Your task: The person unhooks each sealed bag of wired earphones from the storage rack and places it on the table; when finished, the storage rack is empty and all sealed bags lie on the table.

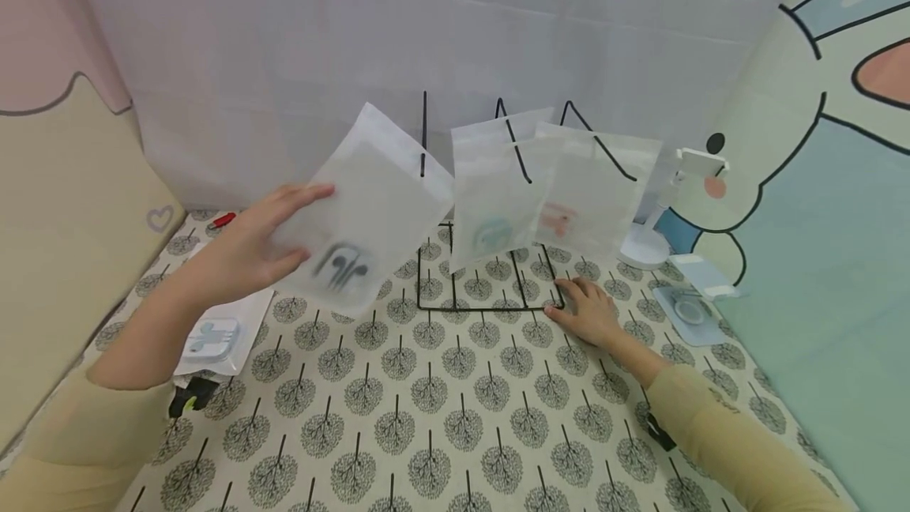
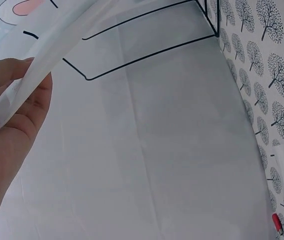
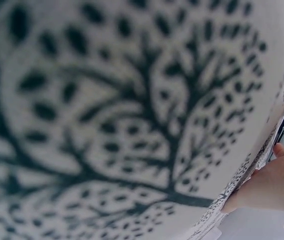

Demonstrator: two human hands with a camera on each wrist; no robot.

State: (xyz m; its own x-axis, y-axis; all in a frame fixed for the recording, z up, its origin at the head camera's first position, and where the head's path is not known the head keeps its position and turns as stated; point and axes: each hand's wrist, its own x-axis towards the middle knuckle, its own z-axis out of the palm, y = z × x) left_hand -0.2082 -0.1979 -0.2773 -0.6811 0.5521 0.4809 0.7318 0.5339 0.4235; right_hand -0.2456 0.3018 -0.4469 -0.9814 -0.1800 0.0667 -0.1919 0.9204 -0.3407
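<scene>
My left hand (image 1: 249, 247) pinches a frosted zip bag (image 1: 377, 188) by its left side, thumb in front. Dark earphones (image 1: 344, 265) show through the bag's lower part. Its upper right corner overlaps the left prong (image 1: 424, 129) of a black wire rack (image 1: 490, 310) in the head view. In the left wrist view the bag (image 2: 37, 75) appears edge-on between thumb and fingers. My right hand (image 1: 590, 313) holds the front right corner of the rack's base, low on the cloth. Two frosted bags hang from the other prongs, one with a bluish item (image 1: 494, 235), one with a pink item (image 1: 558, 220).
At left lies a white bag with cased earphones (image 1: 212, 338), and a small red object (image 1: 223, 220) behind it. A white stand (image 1: 645, 243) stands at back right, near a pale blue packet (image 1: 688, 313). Fabric walls enclose the tree-print cloth (image 1: 426, 425).
</scene>
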